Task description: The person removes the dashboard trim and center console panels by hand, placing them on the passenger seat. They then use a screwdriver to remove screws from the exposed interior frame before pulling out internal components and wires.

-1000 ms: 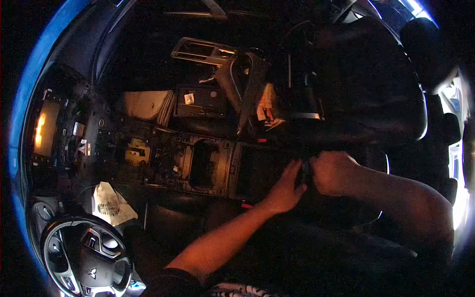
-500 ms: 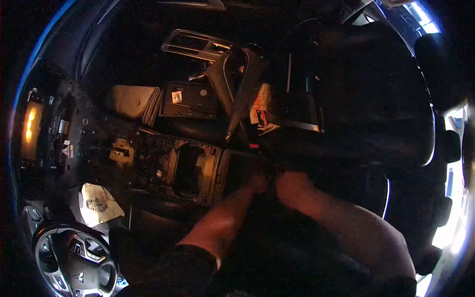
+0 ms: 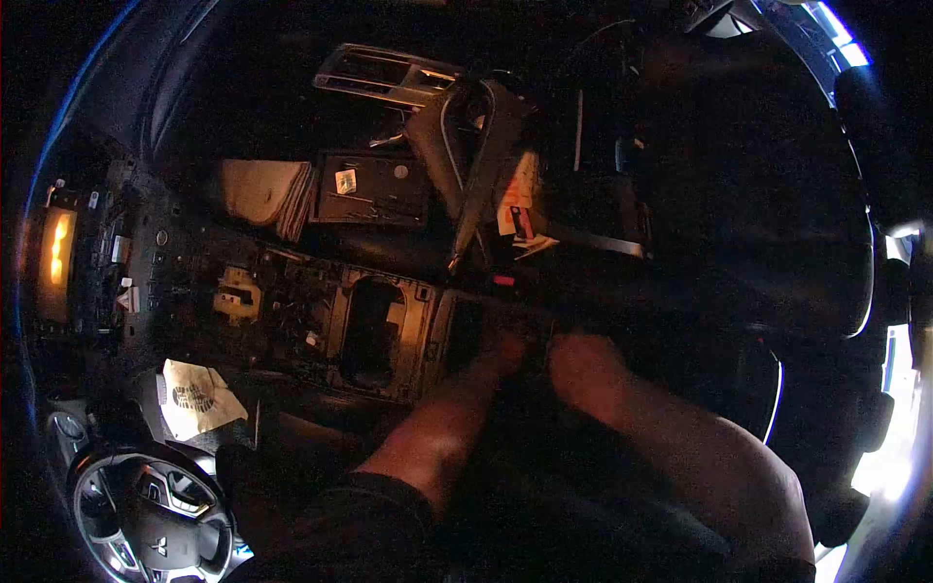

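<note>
I look down into a dark car cabin with the centre console (image 3: 389, 330) stripped of its trim. My left hand (image 3: 505, 352) and my right hand (image 3: 578, 358) are close together at the rear end of the open console frame, next to a dark rectangular opening (image 3: 466, 330). Both hands are blurred and dim. A thin dark thing lies between them, and I cannot tell what it is or whether either hand grips it. Both forearms reach in from the lower right.
Removed trim pieces (image 3: 476, 146), a vent panel (image 3: 384, 78) and a black unit (image 3: 374, 189) lie on the passenger seat. The steering wheel (image 3: 155, 525) is at lower left, paper (image 3: 194, 398) beside it, a lit screen (image 3: 56, 262) at left. The seat back (image 3: 739, 194) stands at right.
Both hands have moved left and forward from the seat side to the rear of the console frame. In the last half second they hardly shifted.
</note>
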`<state>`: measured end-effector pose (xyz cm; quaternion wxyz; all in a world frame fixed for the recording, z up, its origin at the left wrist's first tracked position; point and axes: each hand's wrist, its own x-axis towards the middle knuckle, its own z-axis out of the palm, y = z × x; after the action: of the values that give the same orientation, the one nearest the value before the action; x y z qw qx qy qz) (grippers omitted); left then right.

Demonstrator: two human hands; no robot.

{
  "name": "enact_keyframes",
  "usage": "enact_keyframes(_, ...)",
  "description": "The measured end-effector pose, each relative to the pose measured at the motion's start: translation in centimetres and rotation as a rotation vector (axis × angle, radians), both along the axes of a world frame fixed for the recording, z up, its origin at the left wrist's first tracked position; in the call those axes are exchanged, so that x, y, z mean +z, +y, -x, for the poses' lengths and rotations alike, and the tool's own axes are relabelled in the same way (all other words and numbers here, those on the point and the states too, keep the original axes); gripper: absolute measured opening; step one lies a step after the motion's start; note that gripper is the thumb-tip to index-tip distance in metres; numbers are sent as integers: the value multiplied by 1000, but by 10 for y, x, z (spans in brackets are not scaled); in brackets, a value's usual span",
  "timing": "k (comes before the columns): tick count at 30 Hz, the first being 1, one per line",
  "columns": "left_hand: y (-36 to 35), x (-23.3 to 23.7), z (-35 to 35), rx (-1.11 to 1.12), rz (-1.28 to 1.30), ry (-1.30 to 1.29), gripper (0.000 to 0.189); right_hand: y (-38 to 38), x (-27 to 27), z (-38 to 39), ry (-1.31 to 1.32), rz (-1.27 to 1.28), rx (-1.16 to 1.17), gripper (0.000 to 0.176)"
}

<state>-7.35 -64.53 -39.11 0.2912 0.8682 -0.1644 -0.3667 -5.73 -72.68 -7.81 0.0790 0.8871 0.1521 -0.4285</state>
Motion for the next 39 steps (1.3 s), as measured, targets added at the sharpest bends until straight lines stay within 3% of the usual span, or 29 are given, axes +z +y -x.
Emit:
enact_keyframes(4, 13, 28, 3, 44, 30, -133, 57, 3, 4, -2, 44, 6, 159, 21)
enact_keyframes(9, 13, 39, -2, 55, 24, -99, 46, 0, 3, -2, -4, -86, 26, 20)
enact_keyframes(14, 8, 0, 4, 285, 373, 28, 47, -2, 0, -1, -24, -71, 69, 17)
enact_keyframes(16, 11, 22, 4, 293, 309, 57, 48, 0, 8, -5, 10, -70, 105, 17)
enact_keyframes(18, 7, 49, 7, 256, 62, 56, 51, 3, 13, -9, 35, -50, 38, 18)
enact_keyframes(21, 13, 45, 0, 67, 43, -24, 46, 0, -4, -16, 102, -23, -28, 19)
enact_keyframes(24, 24, 76, 5, 180, 127, -219, 41, 1, 3, -24, 137, -67, -126, 20)
enact_keyframes(27, -13, -46, 12, 159, 88, 76, 41, 0, -2, -23, 135, -36, -50, 20)
enact_keyframes(28, -11, -38, 12, 115, 70, 15, 41, -2, -7, -19, 135, -7, 8, 20)
enact_keyframes(30, -6, -26, 10, 25, 33, -110, 41, -2, -15, -4, -126, -60, 175, 21)
enact_keyframes(31, -11, -42, 11, -4, -13, -121, 40, -1, -16, 1, -254, -86, 257, 21)
enact_keyframes(33, -21, -70, 10, -64, -105, -148, 39, 0, -17, 5, -234, -57, 251, 22)
enact_keyframes(36, -4, -18, 16, 50, 2, -75, 38, 2, -17, 4, -178, -45, 185, 24)
enact_keyframes(39, -25, -118, 41, 45, -63, -630, 37, 14, 5, -11, 7, -12, 83, 25)
